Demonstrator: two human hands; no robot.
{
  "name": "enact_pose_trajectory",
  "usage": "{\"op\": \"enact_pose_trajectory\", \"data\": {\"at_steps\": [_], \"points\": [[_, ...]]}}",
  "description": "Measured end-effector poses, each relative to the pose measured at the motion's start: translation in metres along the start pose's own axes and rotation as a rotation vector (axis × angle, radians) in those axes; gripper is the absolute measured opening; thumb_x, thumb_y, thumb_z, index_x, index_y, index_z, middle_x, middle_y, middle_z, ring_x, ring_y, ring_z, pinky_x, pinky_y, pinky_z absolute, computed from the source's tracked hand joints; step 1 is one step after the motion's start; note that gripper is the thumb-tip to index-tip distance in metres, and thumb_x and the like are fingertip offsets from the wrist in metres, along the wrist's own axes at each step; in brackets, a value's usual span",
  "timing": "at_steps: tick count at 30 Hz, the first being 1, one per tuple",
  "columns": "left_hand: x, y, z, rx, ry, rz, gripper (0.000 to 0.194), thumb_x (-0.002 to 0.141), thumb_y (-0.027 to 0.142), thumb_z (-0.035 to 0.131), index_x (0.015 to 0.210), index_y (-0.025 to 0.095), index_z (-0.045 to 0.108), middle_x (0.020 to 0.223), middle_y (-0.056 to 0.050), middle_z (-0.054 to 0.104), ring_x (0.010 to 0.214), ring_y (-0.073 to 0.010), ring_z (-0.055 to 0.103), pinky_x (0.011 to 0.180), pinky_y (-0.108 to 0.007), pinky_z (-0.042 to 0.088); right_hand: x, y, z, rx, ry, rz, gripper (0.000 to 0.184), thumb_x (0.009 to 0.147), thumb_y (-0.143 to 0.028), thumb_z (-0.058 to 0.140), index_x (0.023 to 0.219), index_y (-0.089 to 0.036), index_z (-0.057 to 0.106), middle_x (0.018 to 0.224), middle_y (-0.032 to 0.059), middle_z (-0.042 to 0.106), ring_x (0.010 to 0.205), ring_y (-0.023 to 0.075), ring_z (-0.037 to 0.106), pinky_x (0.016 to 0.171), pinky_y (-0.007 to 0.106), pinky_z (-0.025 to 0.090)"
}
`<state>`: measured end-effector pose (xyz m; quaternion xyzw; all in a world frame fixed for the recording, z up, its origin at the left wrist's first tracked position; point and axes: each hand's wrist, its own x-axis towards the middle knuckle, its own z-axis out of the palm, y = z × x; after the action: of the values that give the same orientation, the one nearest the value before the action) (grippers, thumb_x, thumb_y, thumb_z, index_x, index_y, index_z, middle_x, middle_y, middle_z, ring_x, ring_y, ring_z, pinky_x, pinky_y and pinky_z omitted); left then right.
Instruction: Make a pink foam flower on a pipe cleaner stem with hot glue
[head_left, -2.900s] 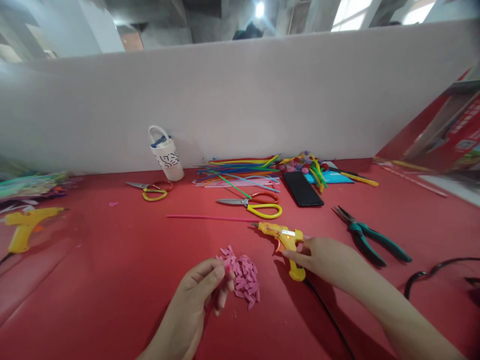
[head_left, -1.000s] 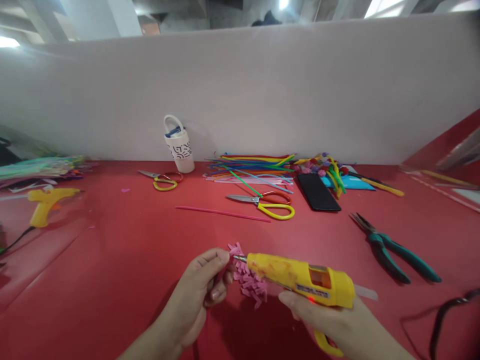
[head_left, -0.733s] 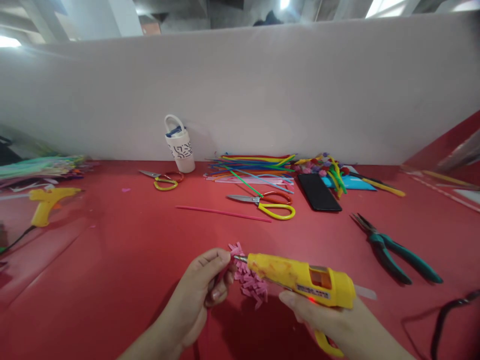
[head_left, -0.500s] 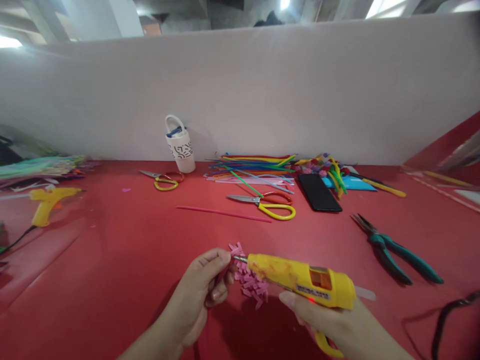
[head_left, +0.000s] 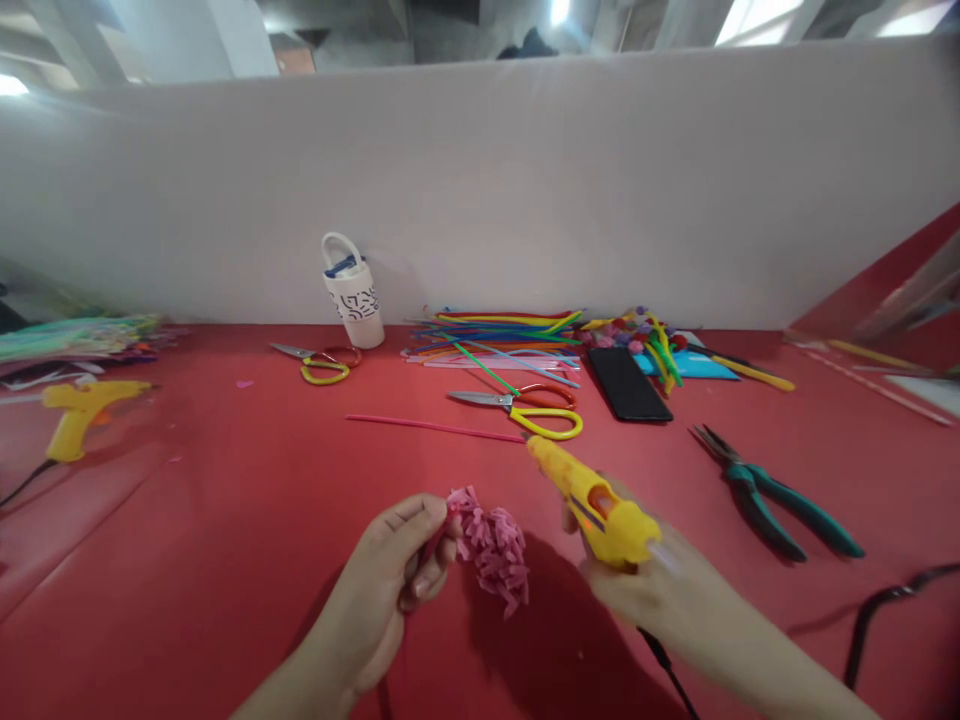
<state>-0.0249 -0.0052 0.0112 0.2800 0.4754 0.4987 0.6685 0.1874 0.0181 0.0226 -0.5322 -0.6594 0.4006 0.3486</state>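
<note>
Hot-glue gun (head_left: 581, 485) in the right hand (head_left: 652, 585), fingers wrapped around its grip, angles forward over a red tabletop (head_left: 247, 560), its nozzle close to the end of a loose pink stem (head_left: 427, 426); whether they touch cannot be told. The left hand (head_left: 382, 580) pinches a slim reddish stem (head_left: 431, 545) between thumb and forefinger, beside a heap of pink clippings (head_left: 499, 555). Good handling calls for a firm, still pinch, fingertips well back from hot metal, small dabs of glue and slack in the black cord (head_left: 660, 655). Beyond the nozzle lie yellow-and-red-handled scissors (head_left: 546, 434); green-handled needle-nose pliers (head_left: 739, 475) rest to the right.
</note>
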Motion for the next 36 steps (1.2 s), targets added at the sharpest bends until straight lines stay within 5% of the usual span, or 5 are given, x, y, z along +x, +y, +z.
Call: {"op": "enact_pose_trajectory", "data": {"at_steps": [10,14,20,26,36], "points": [[0.001,-0.001,-0.004,0.012,0.021,0.002,0.024,0.079,0.033,0.057,0.067,0.012,0.061,0.054,0.003,0.054,0.036,0.0004,0.027,0.036,-0.017,0.013,0.030,0.029,-0.006,-0.101,0.060,0.179,0.024,0.071,-0.031,0.053,0.090,-0.016,0.054,0.083,0.0066,0.068,0.066,0.0166,0.064,0.052,0.023,0.044],[0.002,-0.002,-0.005,0.020,0.014,0.004,0.024,0.079,0.033,0.057,0.067,0.012,0.061,0.055,0.003,0.054,0.037,0.0000,0.028,0.037,-0.017,0.014,0.033,0.036,-0.005,-0.369,0.104,0.198,0.019,0.076,-0.034,0.051,0.064,-0.019,0.051,0.056,0.0052,0.063,0.045,0.0170,0.058,0.042,0.024,0.034],[-0.001,-0.004,-0.004,0.042,-0.004,0.015,0.024,0.080,0.032,0.056,0.068,0.012,0.060,0.056,0.002,0.055,0.037,-0.0004,0.028,0.038,-0.017,0.014,0.021,0.022,-0.002,-0.680,0.184,0.006,0.023,0.081,-0.033,0.051,0.065,-0.018,0.054,0.059,0.0107,0.060,0.060,0.0248,0.058,0.052,0.029,0.030],[-0.002,-0.006,0.000,0.111,-0.025,-0.009,0.027,0.083,0.034,0.051,0.067,0.014,0.058,0.048,0.006,0.046,0.037,-0.0021,0.026,0.037,-0.018,0.013,0.015,0.011,0.041,-0.575,-0.124,-0.300,0.014,0.077,-0.008,0.052,0.077,-0.019,0.062,0.079,0.0057,0.062,0.077,0.0205,0.056,0.070,0.030,0.037],[-0.004,-0.009,0.005,0.116,-0.037,-0.036,0.025,0.083,0.033,0.053,0.066,0.015,0.056,0.058,0.003,0.056,0.038,-0.0019,0.028,0.037,-0.016,0.015,0.011,0.009,0.034,-0.090,-0.116,-0.098,0.011,0.081,-0.014,0.042,0.072,-0.019,0.047,0.066,-0.0006,0.053,0.062,0.0131,0.051,0.060,0.025,0.043]]}}
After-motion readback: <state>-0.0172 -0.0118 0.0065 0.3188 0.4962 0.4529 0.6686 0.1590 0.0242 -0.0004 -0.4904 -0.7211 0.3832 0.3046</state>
